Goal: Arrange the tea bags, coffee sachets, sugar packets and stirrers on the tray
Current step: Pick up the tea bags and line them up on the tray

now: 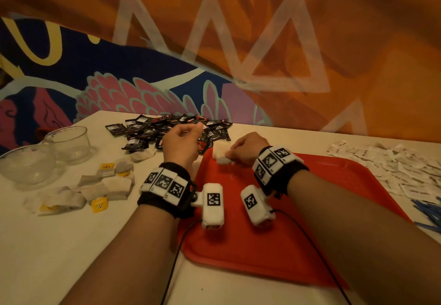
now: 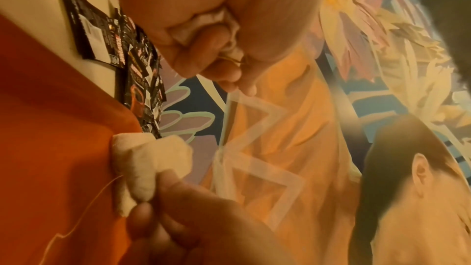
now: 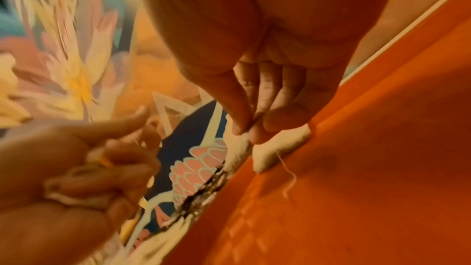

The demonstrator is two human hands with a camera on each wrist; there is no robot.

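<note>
A red tray (image 1: 310, 209) lies in front of me on the table. At its far left corner my right hand (image 1: 231, 155) pinches a white tea bag (image 1: 223, 159) that touches the tray; its string trails over the red surface (image 3: 288, 170). The same pinch appears in the right wrist view (image 3: 248, 130) on the tea bag (image 3: 277, 148). My left hand (image 1: 191, 135) hovers just left of the tray, fingers curled round crumpled tea bags (image 2: 201, 25) in its palm. Whether the right hand holds one bag or two pressed together is unclear.
Loose tea bags (image 1: 100, 190) with yellow tags lie left of the tray. Black coffee sachets (image 1: 167, 128) are heaped behind it. White sugar packets (image 1: 393, 168) and blue stirrers (image 1: 429, 211) lie to the right. Two glass bowls (image 1: 68, 142) stand far left. A painted wall rises behind.
</note>
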